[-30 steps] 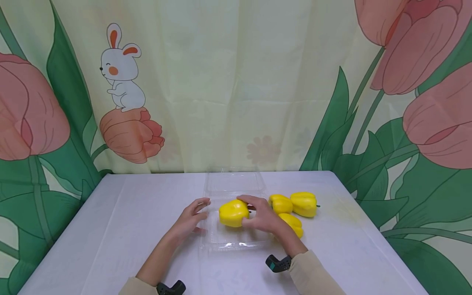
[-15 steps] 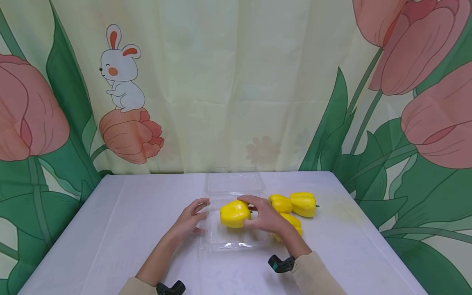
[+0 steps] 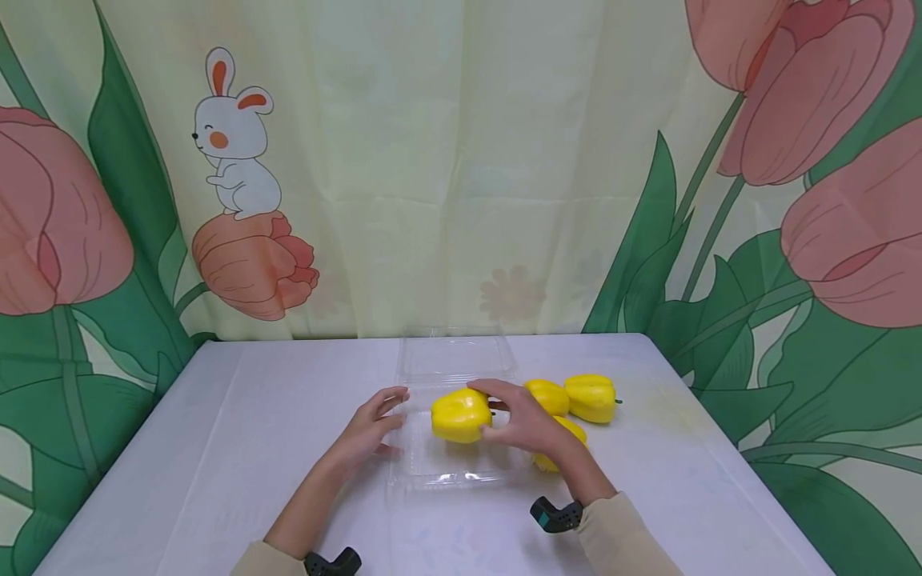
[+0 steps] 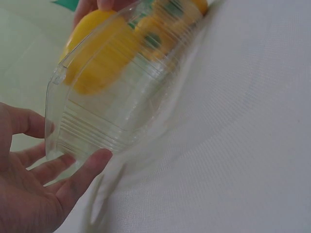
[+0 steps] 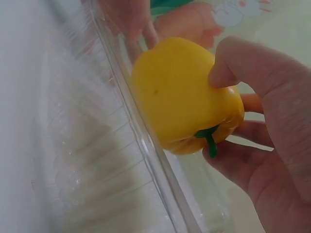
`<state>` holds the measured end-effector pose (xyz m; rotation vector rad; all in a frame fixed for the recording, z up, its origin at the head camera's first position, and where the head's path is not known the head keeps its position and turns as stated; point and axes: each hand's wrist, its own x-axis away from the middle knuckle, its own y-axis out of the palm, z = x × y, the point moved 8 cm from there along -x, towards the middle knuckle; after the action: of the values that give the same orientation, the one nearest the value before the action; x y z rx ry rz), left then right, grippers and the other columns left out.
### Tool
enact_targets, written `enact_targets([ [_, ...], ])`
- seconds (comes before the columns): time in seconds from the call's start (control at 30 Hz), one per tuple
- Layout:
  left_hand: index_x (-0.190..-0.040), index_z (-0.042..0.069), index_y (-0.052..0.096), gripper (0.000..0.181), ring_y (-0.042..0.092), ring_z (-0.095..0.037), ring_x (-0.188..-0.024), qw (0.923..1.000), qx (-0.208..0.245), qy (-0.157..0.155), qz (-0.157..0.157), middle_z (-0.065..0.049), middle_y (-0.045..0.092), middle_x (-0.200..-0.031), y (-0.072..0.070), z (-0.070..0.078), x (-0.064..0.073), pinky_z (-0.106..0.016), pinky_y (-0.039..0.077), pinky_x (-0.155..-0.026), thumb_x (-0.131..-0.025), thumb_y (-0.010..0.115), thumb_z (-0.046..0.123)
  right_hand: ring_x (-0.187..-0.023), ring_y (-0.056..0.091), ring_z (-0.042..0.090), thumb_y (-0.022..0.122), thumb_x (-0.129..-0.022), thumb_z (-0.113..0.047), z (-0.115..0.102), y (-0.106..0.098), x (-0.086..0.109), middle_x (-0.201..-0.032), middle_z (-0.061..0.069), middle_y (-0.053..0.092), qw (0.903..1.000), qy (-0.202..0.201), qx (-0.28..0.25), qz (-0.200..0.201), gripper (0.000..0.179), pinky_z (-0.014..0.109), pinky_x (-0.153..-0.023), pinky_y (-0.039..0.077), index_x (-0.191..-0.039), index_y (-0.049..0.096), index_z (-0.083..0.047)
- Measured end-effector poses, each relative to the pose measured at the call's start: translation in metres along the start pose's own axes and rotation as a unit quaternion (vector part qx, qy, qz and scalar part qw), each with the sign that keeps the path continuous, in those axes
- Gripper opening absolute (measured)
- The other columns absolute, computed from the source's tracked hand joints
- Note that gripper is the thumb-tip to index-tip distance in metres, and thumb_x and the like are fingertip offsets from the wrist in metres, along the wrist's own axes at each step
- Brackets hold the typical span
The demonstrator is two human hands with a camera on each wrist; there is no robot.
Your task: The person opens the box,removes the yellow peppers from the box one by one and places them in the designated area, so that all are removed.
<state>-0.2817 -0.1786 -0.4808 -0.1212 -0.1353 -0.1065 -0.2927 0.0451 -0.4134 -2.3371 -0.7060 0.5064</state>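
My right hand (image 3: 519, 420) grips a yellow bell pepper (image 3: 459, 416) by its stem end, thumb on one side and fingers on the other. The pepper lies on its side over the base of a clear plastic clamshell box (image 3: 461, 472); its green stem (image 5: 210, 138) points toward my palm in the right wrist view. At the box's left wall is my left hand (image 3: 369, 428), its fingers spread and loosely bent. Its thumb and fingertips touch the clear wall in the left wrist view (image 4: 34, 189). The pepper seems raised near the rim, with its underside partly hidden.
Right of the box, several more yellow bell peppers (image 3: 592, 398) lie close together, one partly behind my right forearm. The box's lid (image 3: 457, 358) is folded back toward the curtain (image 3: 461, 200). A white cloth covers the table (image 3: 238, 432).
The held pepper has shifted slightly to the right with my right hand, and the right forearm has moved a little rightward. My left hand stays at the box's left wall.
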Motion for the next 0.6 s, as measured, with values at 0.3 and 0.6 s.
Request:
enact_targets([
  [0.3, -0.142, 0.016, 0.043, 0.047, 0.049, -0.041, -0.127, 0.9999, 0.005, 0.006, -0.007, -0.01, 0.042, -0.151, 0.0007, 0.0022, 0.0025, -0.045, 0.059, -0.077, -0.096, 0.051, 0.01, -0.124, 0.054, 0.021, 0.07, -0.08, -0.01, 0.0001, -0.004, 0.0026, -0.14, 0.001, 0.054, 0.9999, -0.01, -0.004, 0.006, 0.064, 0.04, -0.102, 0.049, -0.139, 0.05, -0.016],
  [0.6, -0.142, 0.015, 0.043, 0.048, 0.049, -0.041, -0.127, 0.9997, 0.015, 0.012, -0.013, -0.011, 0.042, -0.152, 0.0007, 0.0026, 0.0027, -0.047, 0.059, -0.076, -0.096, 0.051, 0.009, -0.124, 0.055, 0.021, 0.07, -0.08, -0.011, 0.0013, -0.0092, 0.0079, -0.141, 0.002, 0.053, 0.9997, -0.01, 0.001, 0.02, 0.064, 0.04, -0.101, 0.05, -0.139, 0.05, -0.019],
])
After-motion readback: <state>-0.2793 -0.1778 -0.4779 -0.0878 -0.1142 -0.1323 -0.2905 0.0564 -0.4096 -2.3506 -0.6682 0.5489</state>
